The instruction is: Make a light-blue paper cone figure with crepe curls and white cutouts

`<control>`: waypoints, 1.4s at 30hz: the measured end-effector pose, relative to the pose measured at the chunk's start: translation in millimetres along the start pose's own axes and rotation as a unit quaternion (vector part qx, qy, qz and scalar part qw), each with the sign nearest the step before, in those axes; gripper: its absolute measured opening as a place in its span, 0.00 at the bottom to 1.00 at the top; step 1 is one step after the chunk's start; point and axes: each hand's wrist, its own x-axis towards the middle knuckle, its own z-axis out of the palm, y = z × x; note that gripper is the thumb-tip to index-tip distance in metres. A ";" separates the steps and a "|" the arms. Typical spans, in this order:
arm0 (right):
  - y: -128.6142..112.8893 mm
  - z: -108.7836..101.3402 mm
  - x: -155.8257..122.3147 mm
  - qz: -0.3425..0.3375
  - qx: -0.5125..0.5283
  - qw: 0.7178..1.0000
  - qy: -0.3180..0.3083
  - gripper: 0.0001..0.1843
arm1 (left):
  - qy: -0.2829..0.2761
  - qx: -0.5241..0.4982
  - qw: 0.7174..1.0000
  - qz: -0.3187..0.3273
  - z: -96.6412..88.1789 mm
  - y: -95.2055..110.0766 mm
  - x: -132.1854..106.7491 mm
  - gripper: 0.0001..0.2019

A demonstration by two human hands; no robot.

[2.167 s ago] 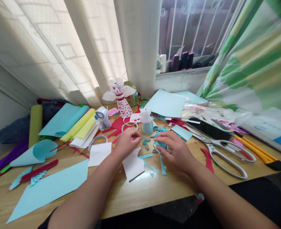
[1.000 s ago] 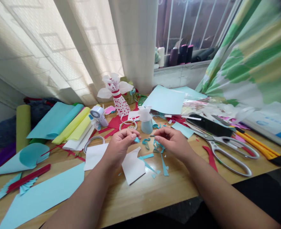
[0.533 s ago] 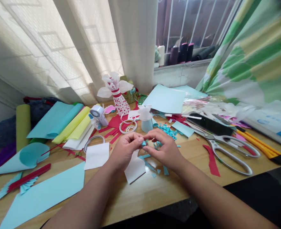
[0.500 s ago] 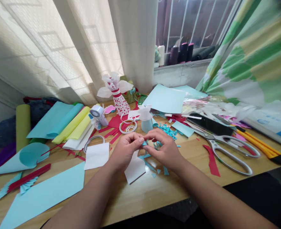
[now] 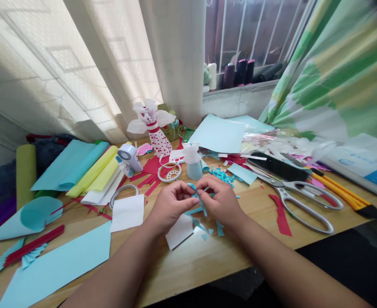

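Between the fingertips of both hands is a small blue paper strip (image 5: 192,187). My left hand (image 5: 172,203) pinches it from the left, and my right hand (image 5: 219,197) pinches it from the right, the fingertips almost meeting. Below them lie light-blue paper scraps (image 5: 204,226) and a white paper piece (image 5: 179,231). Just beyond the hands stands a small light-blue paper cone with a white top (image 5: 194,169). A heap of curly blue paper shreds (image 5: 221,175) sits behind my right hand. The exact shape of the held strip is partly hidden by fingers.
Large scissors (image 5: 299,194), a phone (image 5: 278,167) and a yellow cutter (image 5: 344,192) lie right. Tape rolls (image 5: 169,172), a polka-dot paper bouquet (image 5: 159,139) and a handheld fan (image 5: 129,155) stand behind. Paper rolls (image 5: 86,171) and a blue sheet (image 5: 63,265) are left.
More of the blue strip shows above and between the fingertips. My right fingers have curled in closer to my left hand. The whole view has shifted slightly.
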 end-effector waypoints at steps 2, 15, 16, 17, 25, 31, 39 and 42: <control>0.2 1.1 -1.2 0.016 -0.003 1.000 -0.007 0.05 | 0.009 0.046 0.999 0.009 0.8 1.0 0.1 0.11; 8.4 -52.3 11.7 -0.069 -0.123 0.986 -0.084 0.08 | 0.036 0.067 0.997 0.019 -24.3 11.2 9.2 0.09; 7.3 -55.7 11.9 -0.082 -0.130 0.983 -0.100 0.09 | 0.036 0.072 0.997 0.021 -25.0 11.3 9.8 0.09; 6.4 -58.3 11.7 -0.093 -0.136 0.980 -0.114 0.09 | 0.038 0.079 0.996 0.024 -25.9 11.9 10.4 0.08; 10.1 -35.5 4.9 -0.145 -0.206 0.946 -0.202 0.08 | -0.034 0.253 0.967 0.001 -48.6 23.9 10.5 0.05; 20.7 -2.1 2.2 -0.141 -0.316 0.924 -0.164 0.08 | 0.094 0.423 0.899 0.068 -74.9 13.6 22.5 0.05; 16.0 -14.2 9.0 -0.124 -0.271 0.945 -0.133 0.05 | -0.007 0.416 0.890 0.187 -28.0 12.5 11.5 0.12; 7.5 -31.2 10.1 -0.118 -0.235 0.952 -0.157 0.04 | -0.087 0.331 0.927 0.156 -12.6 11.3 -1.6 0.18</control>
